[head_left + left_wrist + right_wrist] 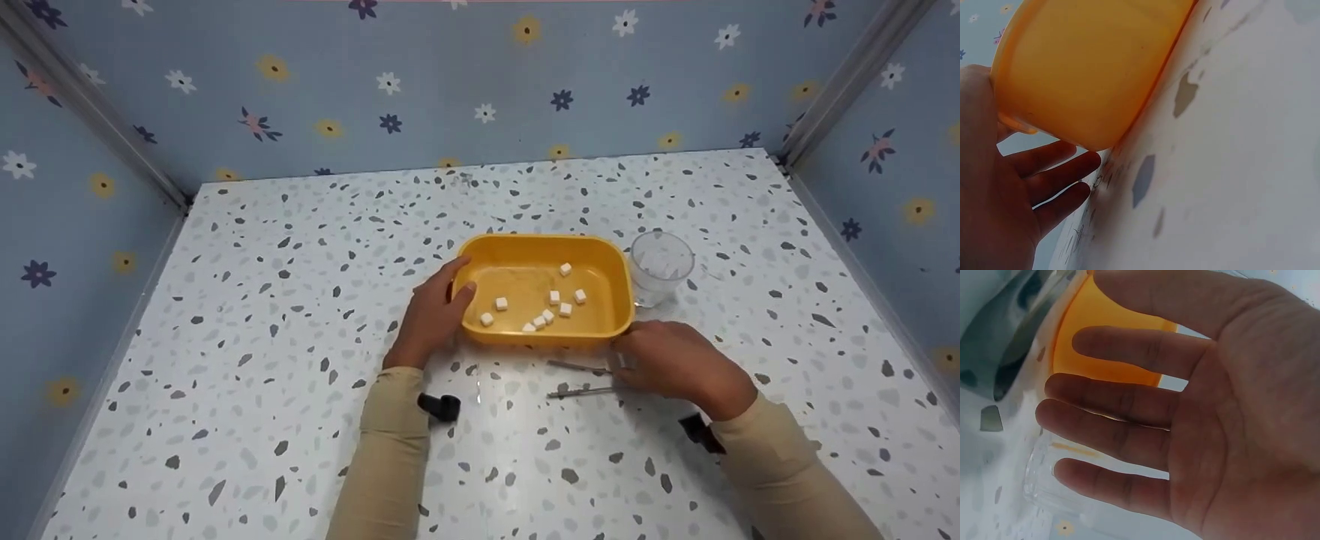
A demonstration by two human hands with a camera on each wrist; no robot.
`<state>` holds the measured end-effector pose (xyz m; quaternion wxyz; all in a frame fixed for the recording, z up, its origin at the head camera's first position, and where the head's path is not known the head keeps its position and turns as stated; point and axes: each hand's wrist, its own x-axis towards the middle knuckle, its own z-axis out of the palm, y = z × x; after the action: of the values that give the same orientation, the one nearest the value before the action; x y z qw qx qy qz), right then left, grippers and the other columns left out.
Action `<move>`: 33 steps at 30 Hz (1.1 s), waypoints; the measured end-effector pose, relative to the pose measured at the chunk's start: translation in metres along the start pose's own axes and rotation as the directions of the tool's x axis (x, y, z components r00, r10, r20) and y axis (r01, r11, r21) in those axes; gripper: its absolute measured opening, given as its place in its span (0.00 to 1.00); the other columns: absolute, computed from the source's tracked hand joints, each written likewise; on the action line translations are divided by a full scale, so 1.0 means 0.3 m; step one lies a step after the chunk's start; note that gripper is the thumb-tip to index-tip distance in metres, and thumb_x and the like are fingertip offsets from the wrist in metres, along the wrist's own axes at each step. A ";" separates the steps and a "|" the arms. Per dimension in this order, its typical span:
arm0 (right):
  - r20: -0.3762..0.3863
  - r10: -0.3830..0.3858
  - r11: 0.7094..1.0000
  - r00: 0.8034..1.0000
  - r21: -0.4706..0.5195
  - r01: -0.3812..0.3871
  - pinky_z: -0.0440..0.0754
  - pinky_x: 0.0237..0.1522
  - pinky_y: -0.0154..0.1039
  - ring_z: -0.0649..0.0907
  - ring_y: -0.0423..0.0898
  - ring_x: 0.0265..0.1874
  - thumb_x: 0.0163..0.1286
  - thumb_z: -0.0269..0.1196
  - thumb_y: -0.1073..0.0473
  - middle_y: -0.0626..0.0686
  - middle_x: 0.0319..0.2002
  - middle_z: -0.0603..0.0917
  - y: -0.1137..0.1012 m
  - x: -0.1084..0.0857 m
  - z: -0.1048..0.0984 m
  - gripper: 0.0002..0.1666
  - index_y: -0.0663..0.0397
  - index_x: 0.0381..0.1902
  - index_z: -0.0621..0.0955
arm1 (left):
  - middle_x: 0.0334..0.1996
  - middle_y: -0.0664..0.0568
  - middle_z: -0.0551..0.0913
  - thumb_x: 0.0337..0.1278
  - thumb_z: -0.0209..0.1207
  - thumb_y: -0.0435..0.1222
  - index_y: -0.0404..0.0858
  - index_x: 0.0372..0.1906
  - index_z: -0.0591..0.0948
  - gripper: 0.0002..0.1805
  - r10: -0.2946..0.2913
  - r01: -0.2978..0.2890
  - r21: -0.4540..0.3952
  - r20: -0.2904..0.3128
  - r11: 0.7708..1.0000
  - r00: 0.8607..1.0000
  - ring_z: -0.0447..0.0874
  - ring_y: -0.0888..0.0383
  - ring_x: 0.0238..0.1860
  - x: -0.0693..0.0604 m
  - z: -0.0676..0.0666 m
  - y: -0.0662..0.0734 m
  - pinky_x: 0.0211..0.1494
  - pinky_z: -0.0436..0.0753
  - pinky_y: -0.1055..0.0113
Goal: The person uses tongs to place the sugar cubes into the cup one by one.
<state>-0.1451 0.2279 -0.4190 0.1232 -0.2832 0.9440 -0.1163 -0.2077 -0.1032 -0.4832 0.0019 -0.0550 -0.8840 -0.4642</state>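
A yellow plastic tub (544,341) sits on the speckled table with several small white cubes (554,298) scattered inside. My left hand (435,315) holds its left end, thumb over the rim. In the left wrist view, the other fingers (1058,177) extend below the tub's side. My right hand (675,367) is at the near right corner; the right wrist view shows its fingers (1112,396) straight, the thumb near the tub wall. Beside that hand lie metal tongs (581,392), arms pointing left and apart, their bend hidden by the hand in the head view.
A clear cup (660,262) stands just right of the tub, beyond my right hand. Flower-patterned walls (480,82) enclose the table at the back and both sides. A thin transparent strip or glint (478,384) shows in front of the tub.
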 end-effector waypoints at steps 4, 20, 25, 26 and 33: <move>0.032 -0.009 1.000 0.999 -0.005 0.009 0.72 0.23 0.38 0.72 0.40 0.19 0.57 0.69 0.61 0.38 0.20 0.75 -0.009 0.007 0.009 0.12 0.39 0.21 0.78 | 0.71 0.56 0.69 0.73 0.52 0.48 0.52 0.75 0.68 0.28 -0.004 0.004 -0.003 0.003 1.000 1.000 0.65 0.58 0.71 0.001 -0.001 0.000 0.72 0.63 0.59; 0.007 0.013 0.999 1.000 -0.036 -0.013 0.71 0.24 0.40 0.71 0.44 0.20 0.61 0.69 0.59 0.43 0.24 0.73 -0.024 0.003 0.022 0.08 0.44 0.27 0.79 | 0.72 0.57 0.69 0.73 0.51 0.49 0.54 0.75 0.68 0.28 -0.038 0.039 -0.012 0.012 0.999 0.999 0.65 0.60 0.70 -0.003 -0.002 0.006 0.72 0.63 0.59; 0.018 0.021 0.999 1.000 -0.046 -0.020 0.70 0.23 0.40 0.70 0.44 0.19 0.64 0.63 0.58 0.44 0.23 0.72 -0.027 0.001 0.025 0.10 0.41 0.23 0.77 | 0.71 0.57 0.69 0.73 0.51 0.50 0.55 0.74 0.67 0.28 -0.054 0.054 -0.005 0.015 0.999 0.998 0.66 0.60 0.70 -0.003 -0.001 0.010 0.72 0.63 0.59; 0.025 0.023 0.999 0.999 -0.043 -0.022 0.70 0.24 0.40 0.70 0.44 0.19 0.65 0.62 0.57 0.44 0.23 0.72 -0.029 0.000 0.024 0.10 0.41 0.23 0.77 | 0.71 0.57 0.69 0.73 0.51 0.50 0.54 0.74 0.67 0.28 -0.050 0.050 -0.004 0.014 0.999 0.999 0.66 0.60 0.70 -0.003 -0.001 0.009 0.72 0.64 0.59; 0.063 0.001 1.000 0.998 -0.014 0.000 0.74 0.28 0.40 0.73 0.42 0.22 0.66 0.64 0.58 0.40 0.26 0.75 -0.046 -0.008 0.016 0.08 0.41 0.27 0.83 | 0.72 0.56 0.69 0.73 0.51 0.50 0.54 0.75 0.68 0.28 -0.023 0.023 0.004 0.009 1.000 1.000 0.65 0.59 0.71 -0.002 -0.001 0.000 0.73 0.62 0.60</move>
<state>-0.1347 0.2174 -0.4190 0.1511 -0.2874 0.9404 -0.1009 -0.2072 -0.1035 -0.4830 -0.0073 -0.0469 -0.8855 -0.4622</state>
